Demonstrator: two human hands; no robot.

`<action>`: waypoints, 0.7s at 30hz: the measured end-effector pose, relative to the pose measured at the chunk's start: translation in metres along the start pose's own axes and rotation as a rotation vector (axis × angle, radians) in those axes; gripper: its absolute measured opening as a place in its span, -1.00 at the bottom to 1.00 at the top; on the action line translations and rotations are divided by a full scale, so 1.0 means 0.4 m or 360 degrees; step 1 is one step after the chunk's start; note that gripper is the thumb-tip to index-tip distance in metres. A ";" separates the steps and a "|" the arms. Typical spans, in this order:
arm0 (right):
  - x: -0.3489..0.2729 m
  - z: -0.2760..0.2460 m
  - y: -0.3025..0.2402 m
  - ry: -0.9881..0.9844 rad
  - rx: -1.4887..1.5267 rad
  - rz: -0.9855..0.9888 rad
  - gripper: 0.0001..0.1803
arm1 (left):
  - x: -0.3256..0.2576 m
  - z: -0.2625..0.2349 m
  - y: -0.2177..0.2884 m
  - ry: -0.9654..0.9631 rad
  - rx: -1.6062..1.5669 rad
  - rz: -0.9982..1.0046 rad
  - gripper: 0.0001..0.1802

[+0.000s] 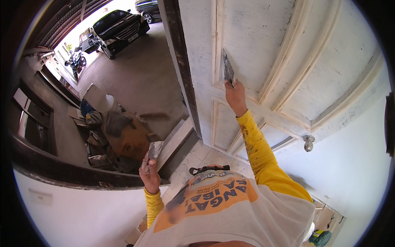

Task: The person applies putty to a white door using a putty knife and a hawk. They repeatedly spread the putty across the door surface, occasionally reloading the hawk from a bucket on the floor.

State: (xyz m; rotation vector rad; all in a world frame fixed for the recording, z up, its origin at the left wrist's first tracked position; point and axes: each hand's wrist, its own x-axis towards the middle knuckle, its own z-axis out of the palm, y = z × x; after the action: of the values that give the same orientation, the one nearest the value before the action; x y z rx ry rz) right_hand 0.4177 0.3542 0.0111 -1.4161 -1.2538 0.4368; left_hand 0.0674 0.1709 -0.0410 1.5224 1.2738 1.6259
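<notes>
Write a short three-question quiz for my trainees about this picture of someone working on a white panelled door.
1. True or false: the right hand presses a putty knife against the white panelled door.
2. What does the left hand hold? A) a paint roller B) a flat scraper blade smeared with pale filler C) a hammer
3. Fill in: the round metal door knob sits to the ____ of the right arm in the picture.

Key
1. True: the blade lies on a raised panel moulding.
2. B: the filler-smeared scraper blade is held low, away from the door.
3. Right.
</notes>
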 end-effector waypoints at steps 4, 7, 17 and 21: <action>-0.025 0.019 0.003 0.0106 -0.0100 -0.0109 -0.66 | -0.011 -0.005 -0.015 0.0006 0.0016 -0.0009 -0.54; -0.013 -0.013 0.022 0.0090 -0.0090 -0.0084 -0.67 | -0.003 0.002 -0.026 -0.0009 0.0113 0.0112 -0.53; -0.021 0.068 0.044 0.0092 0.0005 -0.0053 -0.57 | -0.001 0.011 -0.024 0.0015 0.0023 -0.0015 -0.47; -0.058 0.109 0.016 0.0110 0.0045 -0.0127 -0.53 | -0.011 0.021 -0.050 0.0026 -0.0067 0.0037 -0.48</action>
State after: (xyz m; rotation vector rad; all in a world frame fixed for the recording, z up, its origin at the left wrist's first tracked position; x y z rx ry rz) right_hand 0.3760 0.3569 -0.0162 -1.3418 -1.2389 0.3472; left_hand 0.0724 0.1770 -0.0616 1.5067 1.2267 1.6728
